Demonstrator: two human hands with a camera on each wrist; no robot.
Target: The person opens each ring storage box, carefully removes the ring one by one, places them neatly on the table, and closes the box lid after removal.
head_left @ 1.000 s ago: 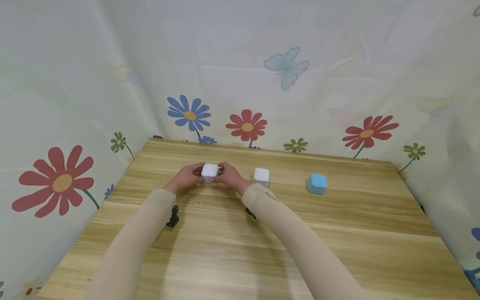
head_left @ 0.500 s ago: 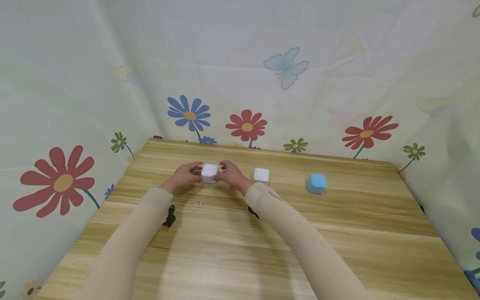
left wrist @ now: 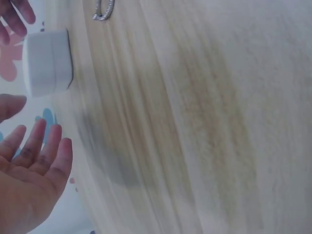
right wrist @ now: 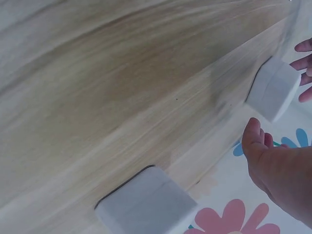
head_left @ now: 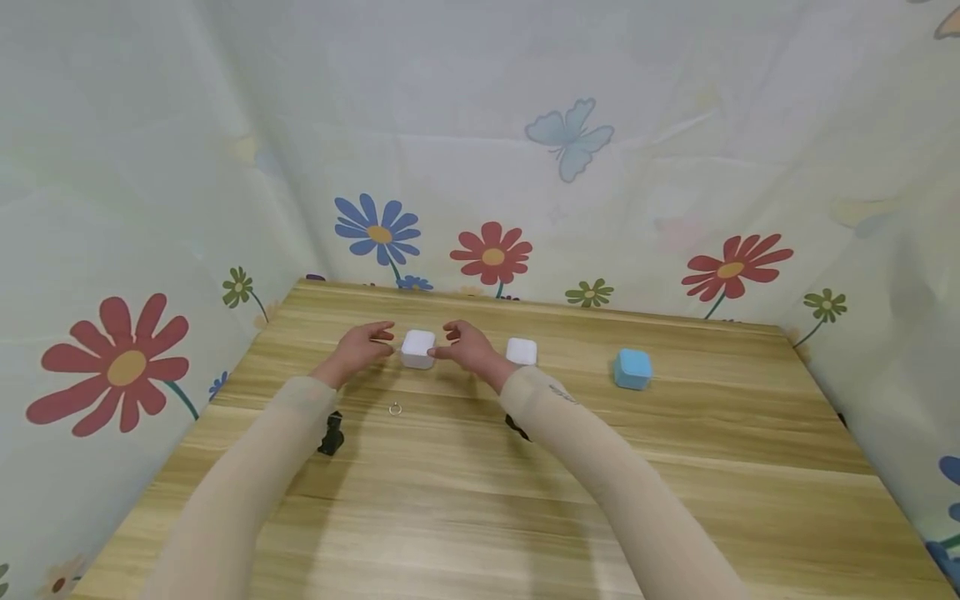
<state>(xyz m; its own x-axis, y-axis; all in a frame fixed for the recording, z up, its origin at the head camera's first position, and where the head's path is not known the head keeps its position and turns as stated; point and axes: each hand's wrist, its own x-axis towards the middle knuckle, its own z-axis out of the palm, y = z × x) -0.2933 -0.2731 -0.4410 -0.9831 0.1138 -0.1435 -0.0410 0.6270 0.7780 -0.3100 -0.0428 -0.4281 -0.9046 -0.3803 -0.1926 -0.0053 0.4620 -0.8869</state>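
A small white box with rounded corners, a ring-box shape, sits closed on the wooden table between the two hands. My left hand hovers at its left side, fingers spread and apart from it, as the left wrist view also shows the hand holding nothing. On the other side is my right hand, its thumb close by the box's right edge in the head view. In the right wrist view a gap shows between the right hand and the box. Nearer me lies a small silver ring, sparkling along its band.
A second white box stands just right of the right hand, partly behind the forearm. Farther right is a light blue box. A flowered cloth hangs behind the table. Black devices are worn at the wrists.
The left hand has drawn away leftward from the white box. The right hand's fingers have spread and backed off to the right. The box stays in place.
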